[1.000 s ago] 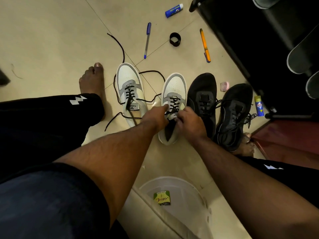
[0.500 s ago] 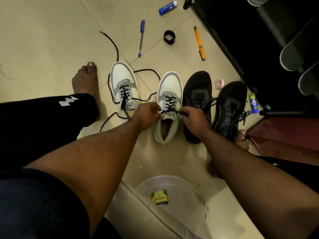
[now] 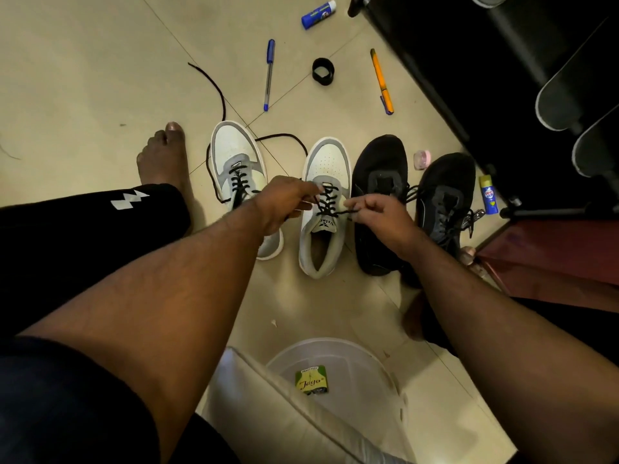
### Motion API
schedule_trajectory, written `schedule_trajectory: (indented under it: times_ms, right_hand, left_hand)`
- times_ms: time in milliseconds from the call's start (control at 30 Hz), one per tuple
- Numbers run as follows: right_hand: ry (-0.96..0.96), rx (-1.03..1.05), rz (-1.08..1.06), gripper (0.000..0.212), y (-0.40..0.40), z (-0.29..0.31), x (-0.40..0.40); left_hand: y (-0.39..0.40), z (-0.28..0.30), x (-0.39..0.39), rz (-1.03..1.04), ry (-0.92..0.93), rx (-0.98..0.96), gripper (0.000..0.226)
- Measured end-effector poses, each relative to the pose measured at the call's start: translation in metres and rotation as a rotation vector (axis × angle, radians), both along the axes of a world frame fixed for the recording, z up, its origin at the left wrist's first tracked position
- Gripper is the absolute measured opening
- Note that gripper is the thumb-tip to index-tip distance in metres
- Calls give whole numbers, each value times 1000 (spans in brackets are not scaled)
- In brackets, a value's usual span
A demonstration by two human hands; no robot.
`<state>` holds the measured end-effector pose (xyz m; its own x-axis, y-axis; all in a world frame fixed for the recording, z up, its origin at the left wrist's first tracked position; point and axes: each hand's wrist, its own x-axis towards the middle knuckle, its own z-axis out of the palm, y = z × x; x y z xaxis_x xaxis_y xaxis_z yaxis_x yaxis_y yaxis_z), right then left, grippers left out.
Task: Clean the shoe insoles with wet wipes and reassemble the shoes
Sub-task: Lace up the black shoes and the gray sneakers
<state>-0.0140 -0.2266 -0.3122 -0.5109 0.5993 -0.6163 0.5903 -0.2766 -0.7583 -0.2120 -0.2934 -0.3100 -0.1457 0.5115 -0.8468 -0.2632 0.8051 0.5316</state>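
Two white-and-grey sneakers stand side by side on the tiled floor, the left sneaker and the right sneaker. The right sneaker's black lace is threaded over its tongue. My left hand pinches one end of that lace at the shoe's left side. My right hand pinches the other end at its right side, pulled taut. Two black sneakers, one beside the other, stand to the right. The left sneaker's long lace trails loose across the floor.
A clear plastic tub with a green packet sits near me. Scattered on the floor beyond the shoes are a blue pen, an orange pen, a black ring, a blue tube. A black shoe rack stands right. My bare foot rests left.
Both hands have moved apart from the shoe's tongue, drawing the lace ends out to either side. The view has shifted slightly.
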Motion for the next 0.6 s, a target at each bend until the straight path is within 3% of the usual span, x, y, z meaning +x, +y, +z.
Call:
schedule_trajectory:
  times_ms: [100, 200, 267, 400, 600]
  right_hand:
    - [249, -311, -366, 19, -4, 1, -19]
    - [414, -486, -656, 16, -8, -2, -32]
    - [407, -471, -732, 17, -13, -6, -37]
    - [218, -332, -633, 18, -18, -13, -38]
    - [193, -285, -389, 25, -4, -18, -31]
  left_hand:
    - [2, -1, 11, 244, -296, 92, 23]
    - [-1, -11, 19, 461, -294, 113, 32]
    - [-4, -20, 21, 550, -266, 85, 34]
    - [-5, -25, 22, 558, -246, 59, 29]
    - [4, -23, 21, 450, -202, 43, 19]
